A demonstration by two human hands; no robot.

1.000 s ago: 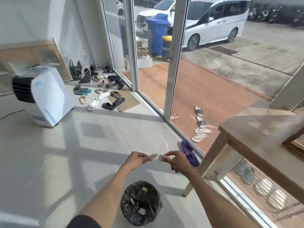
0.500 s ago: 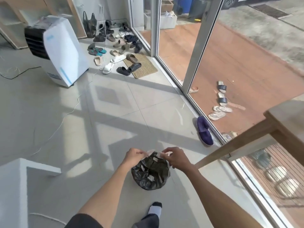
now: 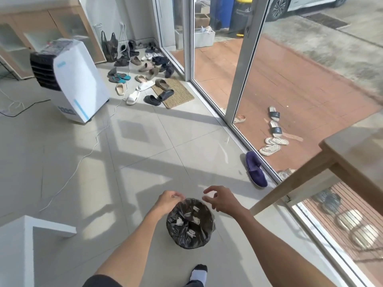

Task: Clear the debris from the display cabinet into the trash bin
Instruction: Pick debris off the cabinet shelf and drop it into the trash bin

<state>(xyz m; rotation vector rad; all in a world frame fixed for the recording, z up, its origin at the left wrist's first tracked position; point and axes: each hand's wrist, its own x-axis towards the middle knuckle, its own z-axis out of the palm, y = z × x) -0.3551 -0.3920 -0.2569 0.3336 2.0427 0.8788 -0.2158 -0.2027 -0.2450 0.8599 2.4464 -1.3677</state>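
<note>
A small trash bin (image 3: 204,238) lined with a black bag stands on the tiled floor in front of me. Several torn white paper scraps (image 3: 195,220) lie inside it. My left hand (image 3: 169,200) hovers over the bin's far left rim, its fingers pinched together with nothing visible in them. My right hand (image 3: 220,198) hangs over the far right rim with fingers spread and empty. The display cabinet (image 3: 41,34), light wood with glass doors, leans at the far left wall.
A white air cooler (image 3: 76,83) stands at left with a cable trailing across the floor. Many shoes (image 3: 145,75) and a mat lie by the glass door. A purple slipper (image 3: 256,168) lies near the glass. A wooden table (image 3: 342,154) is at right, a white ledge (image 3: 24,230) at lower left.
My hands held a scrap between them above the bin; now they have parted and the scrap is gone from them. The view has tilted down and the bin sits closer under my hands.
</note>
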